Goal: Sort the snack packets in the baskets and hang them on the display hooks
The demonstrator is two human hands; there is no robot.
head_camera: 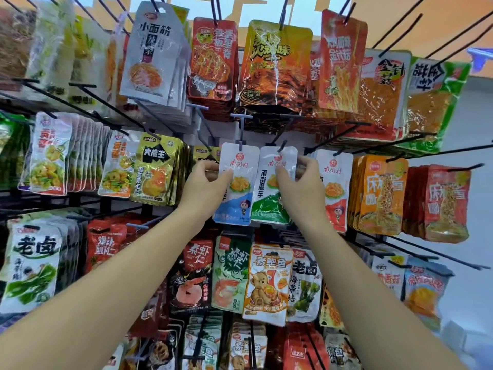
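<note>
Two white snack packets hang side by side in the middle row of the display rack. My left hand (pixel 206 186) pinches the left edge of the blue-bottomed packet (pixel 238 206), which hangs on a grey hook (pixel 241 129). My right hand (pixel 301 186) grips the green-bottomed packet (pixel 269 206), thumb on its front and fingers behind, with its top hole at the tip of a black hook (pixel 282 145). A matching red-bottomed packet (pixel 336 190) hangs just right of my right hand. No basket is in view.
Rows of hooks full of snack packets fill the rack above, below and to both sides. Black hook rods (pixel 416 153) stick out toward me around my hands. A pale wall (pixel 474 209) lies at the far right.
</note>
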